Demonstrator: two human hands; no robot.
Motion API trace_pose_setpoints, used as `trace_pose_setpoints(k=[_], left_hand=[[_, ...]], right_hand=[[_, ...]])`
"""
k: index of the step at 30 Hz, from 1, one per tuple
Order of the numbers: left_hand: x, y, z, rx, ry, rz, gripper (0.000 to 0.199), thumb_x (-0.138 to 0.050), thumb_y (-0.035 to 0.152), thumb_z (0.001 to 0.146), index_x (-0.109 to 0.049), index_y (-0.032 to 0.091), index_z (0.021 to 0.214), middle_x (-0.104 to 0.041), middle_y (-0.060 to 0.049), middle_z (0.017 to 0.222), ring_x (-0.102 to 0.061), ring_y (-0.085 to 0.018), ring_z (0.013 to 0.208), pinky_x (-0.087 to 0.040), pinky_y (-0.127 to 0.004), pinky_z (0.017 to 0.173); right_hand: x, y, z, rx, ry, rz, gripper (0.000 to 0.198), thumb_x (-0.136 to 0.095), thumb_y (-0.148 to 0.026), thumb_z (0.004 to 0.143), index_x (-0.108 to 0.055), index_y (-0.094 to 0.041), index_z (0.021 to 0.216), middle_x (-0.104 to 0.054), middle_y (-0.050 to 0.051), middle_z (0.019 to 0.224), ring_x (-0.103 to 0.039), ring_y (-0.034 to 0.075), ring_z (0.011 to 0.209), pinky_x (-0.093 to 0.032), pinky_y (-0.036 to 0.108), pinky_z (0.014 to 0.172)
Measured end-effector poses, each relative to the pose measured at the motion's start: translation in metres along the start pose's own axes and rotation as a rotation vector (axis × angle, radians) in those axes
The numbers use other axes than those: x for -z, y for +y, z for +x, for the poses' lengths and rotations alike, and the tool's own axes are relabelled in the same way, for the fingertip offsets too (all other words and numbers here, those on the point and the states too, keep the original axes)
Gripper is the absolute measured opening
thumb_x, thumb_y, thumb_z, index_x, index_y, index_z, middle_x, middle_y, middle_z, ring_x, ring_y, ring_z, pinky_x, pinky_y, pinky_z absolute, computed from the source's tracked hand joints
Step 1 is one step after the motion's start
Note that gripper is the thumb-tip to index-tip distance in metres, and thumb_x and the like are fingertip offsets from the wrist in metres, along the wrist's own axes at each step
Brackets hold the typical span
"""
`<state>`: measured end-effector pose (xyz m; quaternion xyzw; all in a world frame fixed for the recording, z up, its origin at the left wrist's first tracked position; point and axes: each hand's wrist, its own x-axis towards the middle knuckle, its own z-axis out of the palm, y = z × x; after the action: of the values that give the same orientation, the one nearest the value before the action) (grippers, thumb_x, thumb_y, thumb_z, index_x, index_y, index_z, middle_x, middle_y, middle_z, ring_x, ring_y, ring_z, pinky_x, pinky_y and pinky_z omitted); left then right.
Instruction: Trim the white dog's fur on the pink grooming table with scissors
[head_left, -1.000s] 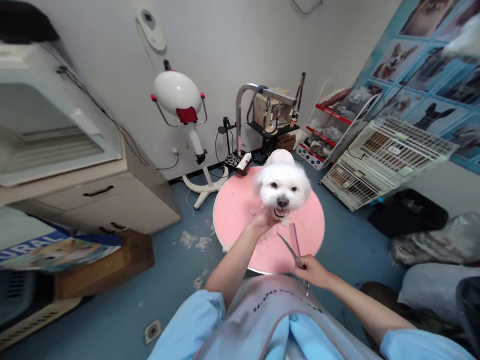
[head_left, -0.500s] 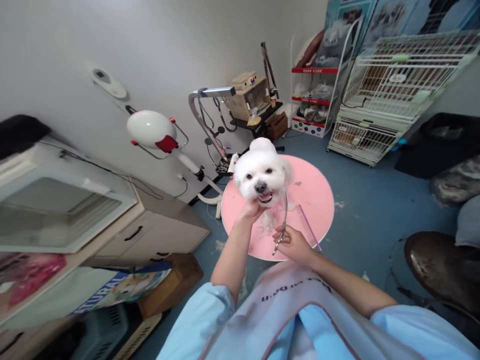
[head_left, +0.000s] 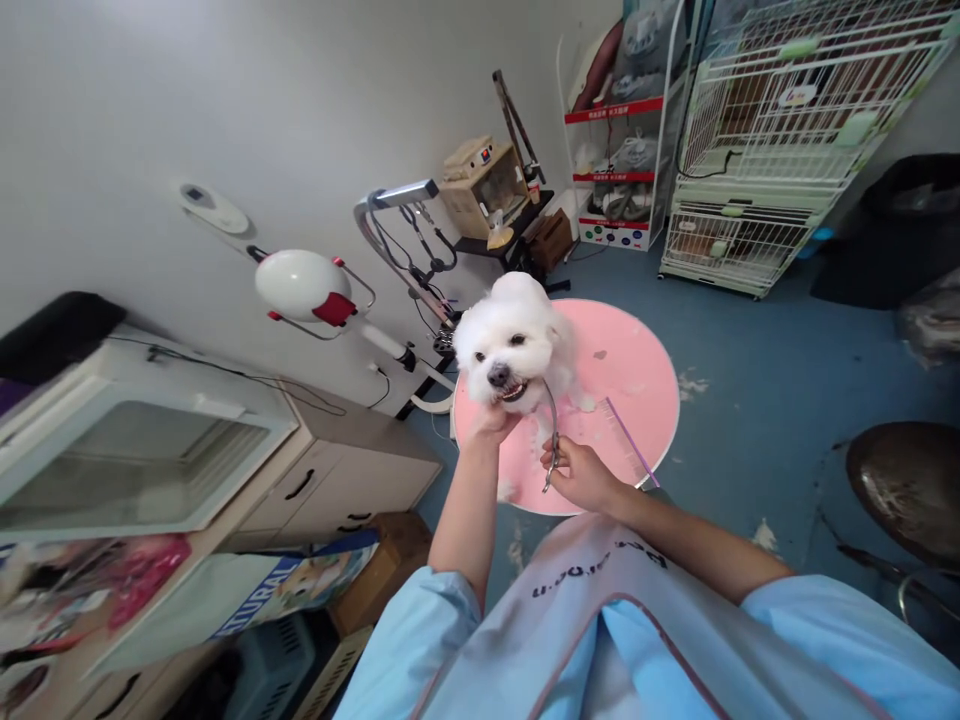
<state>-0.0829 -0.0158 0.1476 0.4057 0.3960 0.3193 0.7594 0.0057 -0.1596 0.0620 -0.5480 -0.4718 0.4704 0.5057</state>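
Observation:
A fluffy white dog (head_left: 508,335) is on a round pink grooming table (head_left: 637,350), its face toward me and its mouth partly open. Under its chin, my left hand (head_left: 491,425) cups the fur, with most of its fingers hidden. My right hand (head_left: 585,475) grips curved grooming scissors (head_left: 553,420) by the handles. Their blades point up along the side of the dog's muzzle. A comb with a purple spine (head_left: 631,442) lies on the table to the right of the scissors.
A metal grooming arm (head_left: 397,195) with hanging straps and a white-and-red lamp-like device (head_left: 300,285) stand at left. White cabinets (head_left: 345,490) line the left side. Wire cages (head_left: 750,170) and a shelf rack (head_left: 615,175) are behind. A round brown stool (head_left: 911,490) stands right.
The view has shifted slightly. The dog's head has tilted and turned toward the left, my left hand still under its chin. The scissors' blades now sit closer against the muzzle.

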Motion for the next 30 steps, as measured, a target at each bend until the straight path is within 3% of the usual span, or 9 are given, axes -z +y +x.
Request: trace_pose_setpoints(k=[7, 13, 17, 19, 22, 25, 28, 30], left_hand=[[-0.001, 0.004, 0.000, 0.035, -0.018, 0.027, 0.022, -0.075, 0.037, 0.077, -0.063, 0.018, 0.079, -0.060, -0.007, 0.072, -0.052, -0.025, 0.087, -0.046, -0.038, 0.083], [0.014, -0.003, -0.007, 0.008, -0.072, 0.121, 0.027, -0.083, 0.020, 0.064, -0.069, 0.017, 0.086, -0.068, -0.008, 0.083, -0.059, -0.030, 0.101, -0.048, -0.037, 0.086], [0.042, -0.017, -0.034, -0.116, 0.051, 0.256, 0.047, -0.086, 0.013, 0.058, -0.072, 0.019, 0.102, -0.072, -0.006, 0.104, -0.058, -0.027, 0.117, -0.048, -0.033, 0.093], [0.048, -0.023, -0.046, -0.196, 0.123, 0.261, 0.036, -0.085, 0.023, 0.064, -0.072, 0.019, 0.098, -0.072, -0.005, 0.102, -0.060, -0.026, 0.115, -0.049, -0.032, 0.092], [0.041, -0.030, -0.051, -0.254, 0.173, 0.158, 0.032, -0.085, 0.025, 0.063, -0.072, 0.018, 0.091, -0.072, -0.006, 0.095, -0.063, -0.025, 0.107, -0.051, -0.033, 0.089], [0.028, -0.031, -0.043, -0.212, 0.156, -0.042, 0.043, -0.081, 0.018, 0.060, -0.069, 0.023, 0.102, -0.071, -0.004, 0.103, -0.063, -0.023, 0.104, -0.052, -0.033, 0.086], [0.025, -0.024, -0.035, -0.064, 0.138, -0.195, 0.034, -0.077, 0.028, 0.069, -0.066, 0.025, 0.101, -0.070, -0.003, 0.102, -0.063, -0.019, 0.093, -0.052, -0.031, 0.076], [0.029, -0.015, -0.032, -0.004, 0.093, -0.230, 0.033, -0.071, 0.047, 0.079, -0.067, 0.025, 0.103, -0.070, -0.004, 0.099, -0.061, -0.017, 0.080, -0.050, -0.028, 0.064]], right_hand=[[-0.003, 0.001, 0.001, 0.025, -0.006, 0.016, 0.030, -0.058, -0.009, 0.072, -0.054, -0.022, 0.100, -0.070, 0.005, 0.094, -0.070, 0.019, 0.089, -0.058, 0.038, 0.087], [-0.007, 0.013, -0.002, -0.046, 0.017, 0.122, 0.034, -0.061, -0.015, 0.070, -0.052, -0.022, 0.102, -0.068, 0.004, 0.095, -0.071, 0.021, 0.093, -0.058, 0.040, 0.085], [-0.016, 0.037, -0.009, -0.150, 0.102, 0.295, 0.034, -0.066, -0.022, 0.067, -0.049, -0.024, 0.096, -0.067, 0.001, 0.089, -0.070, 0.019, 0.085, -0.058, 0.040, 0.083], [-0.018, 0.042, -0.009, -0.136, 0.135, 0.361, 0.034, -0.070, -0.026, 0.064, -0.050, -0.024, 0.091, -0.066, 0.000, 0.086, -0.069, 0.018, 0.083, -0.057, 0.038, 0.083], [-0.010, 0.038, 0.004, -0.082, 0.176, 0.374, 0.025, -0.070, -0.036, 0.068, -0.052, -0.024, 0.081, -0.064, 0.000, 0.078, -0.065, 0.018, 0.077, -0.056, 0.035, 0.076], [0.017, 0.034, 0.029, -0.131, 0.206, 0.141, 0.023, -0.056, -0.043, 0.082, -0.057, -0.021, 0.076, -0.063, 0.002, 0.069, -0.063, 0.019, 0.074, -0.052, 0.033, 0.073], [0.055, 0.047, 0.045, -0.431, 0.220, -0.351, 0.026, -0.053, -0.042, 0.089, -0.063, -0.018, 0.094, -0.071, 0.007, 0.089, -0.067, 0.023, 0.095, -0.049, 0.033, 0.085], [0.078, 0.065, 0.042, -0.632, 0.228, -0.534, 0.031, -0.063, -0.034, 0.084, -0.062, -0.012, 0.107, -0.071, 0.018, 0.103, -0.066, 0.031, 0.109, -0.046, 0.041, 0.094]])
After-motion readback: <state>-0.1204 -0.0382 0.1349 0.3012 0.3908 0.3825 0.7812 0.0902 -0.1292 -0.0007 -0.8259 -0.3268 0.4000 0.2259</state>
